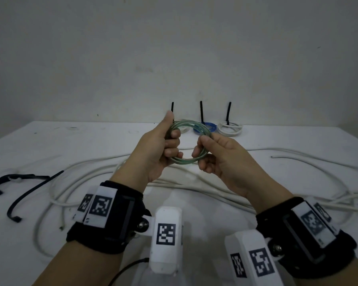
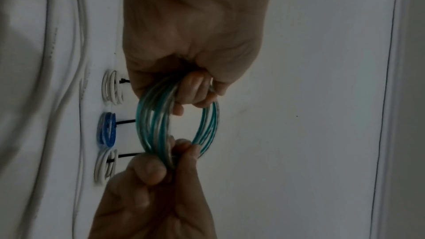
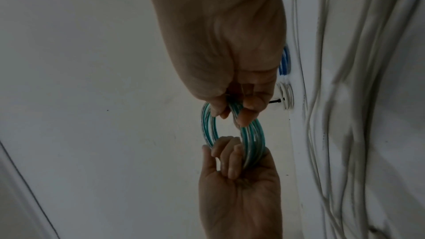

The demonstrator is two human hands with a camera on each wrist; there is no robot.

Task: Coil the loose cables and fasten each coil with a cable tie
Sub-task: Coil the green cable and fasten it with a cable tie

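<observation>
A coil of green and clear cable (image 1: 186,122) is held up over the table between both hands. My left hand (image 1: 171,131) grips its left side, fingers curled through the loop and thumb pointing up. On the right side, my right hand (image 1: 203,149) pinches the strands between thumb and fingers. In the left wrist view the coil (image 2: 151,119) hangs between the left hand (image 2: 195,90) above and the right hand (image 2: 161,168) below. The right wrist view shows the coil (image 3: 251,137) from the other side. I see no tie on this coil.
Three tied coils lie at the table's back edge, each with a black tie standing up: a white one (image 1: 183,130) partly behind my left hand, a blue one (image 1: 208,127) and a white one (image 1: 229,129). Loose white cables (image 1: 91,172) sprawl across the table. Black cable ties (image 1: 29,188) lie at left.
</observation>
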